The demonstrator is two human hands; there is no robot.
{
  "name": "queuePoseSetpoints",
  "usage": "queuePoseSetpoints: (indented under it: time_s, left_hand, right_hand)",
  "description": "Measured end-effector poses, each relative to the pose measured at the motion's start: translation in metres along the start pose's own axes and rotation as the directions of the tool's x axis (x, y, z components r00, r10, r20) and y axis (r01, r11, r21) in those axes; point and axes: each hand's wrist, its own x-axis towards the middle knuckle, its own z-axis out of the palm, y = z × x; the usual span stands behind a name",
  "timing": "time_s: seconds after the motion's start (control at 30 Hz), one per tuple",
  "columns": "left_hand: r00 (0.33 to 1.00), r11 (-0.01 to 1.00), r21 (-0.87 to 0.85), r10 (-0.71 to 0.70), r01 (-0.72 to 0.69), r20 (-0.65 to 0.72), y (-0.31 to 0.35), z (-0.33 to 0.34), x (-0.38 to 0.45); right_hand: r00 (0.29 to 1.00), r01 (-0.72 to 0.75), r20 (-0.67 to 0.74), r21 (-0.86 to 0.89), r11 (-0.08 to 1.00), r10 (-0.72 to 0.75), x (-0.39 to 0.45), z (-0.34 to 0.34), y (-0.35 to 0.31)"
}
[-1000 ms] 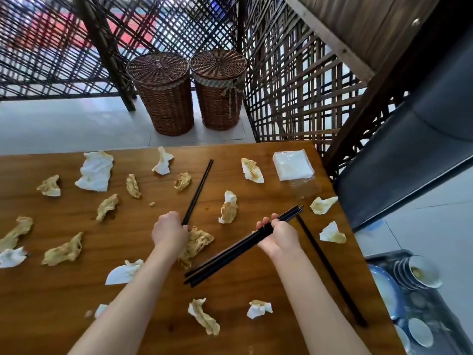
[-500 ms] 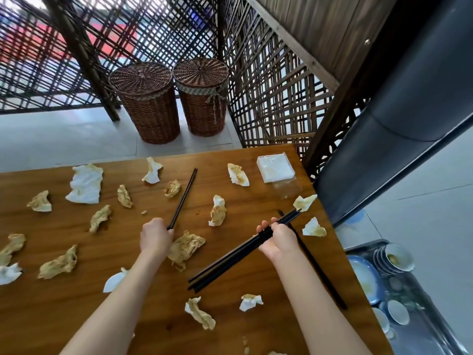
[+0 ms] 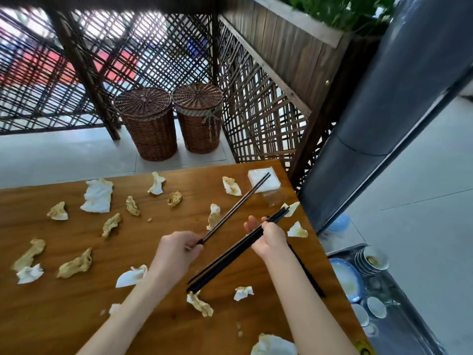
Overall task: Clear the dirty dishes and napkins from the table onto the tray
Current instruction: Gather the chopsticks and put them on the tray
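Left hand (image 3: pixel 176 252) pinches two chopsticks (image 3: pixel 236 206) above the table (image 3: pixel 76 316); right hand (image 3: pixel 268 238) grips a chopstick bundle (image 3: pixel 230 257). No legible writing.

Crumpled stained paper napkins (image 3: pixel 98 195) lie scattered across the brown wooden table (image 3: pixel 64 316). A square stack of white napkins (image 3: pixel 265 181) sits at its far right corner. Beyond the table's right edge stands a grey metal tray (image 3: pixel 409 326) holding stacked white-and-blue dishes (image 3: pixel 372 260).

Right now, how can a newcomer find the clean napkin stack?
Look at the table's far right corner, nearest the lattice screen. The napkin stack lies there: flat, square and pure white, while the other napkins are crumpled and stained.
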Motion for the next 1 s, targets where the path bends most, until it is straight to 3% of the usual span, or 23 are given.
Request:
queuePoseSetpoints:
  time_s: [0.37, 0.7, 1.0]
  left_hand:
    - [0.973, 0.969, 0.124, 0.2, -0.214, 0.114, 0.031, -0.011, -0.048]
    - [0.938, 0.935, 0.163, 0.28, -0.315, 0.205, 0.046, -0.006, -0.071]
    - [0.914, 0.928, 0.15, 0.29, -0.341, 0.285, 0.053, 0.013, -0.077]
  right_hand:
    - [0.988, 0.063, 0.134, 0.116, 0.991, -0.079, -0.047, -0.017, -0.016]
    - [0.997, -0.006, 0.073, 0.267, 0.964, -0.014, -0.062, -0.05, -0.014]
    - [0.998, 0.055, 0.0, 0.21, 0.976, -0.057, -0.061, -0.083, -0.011]
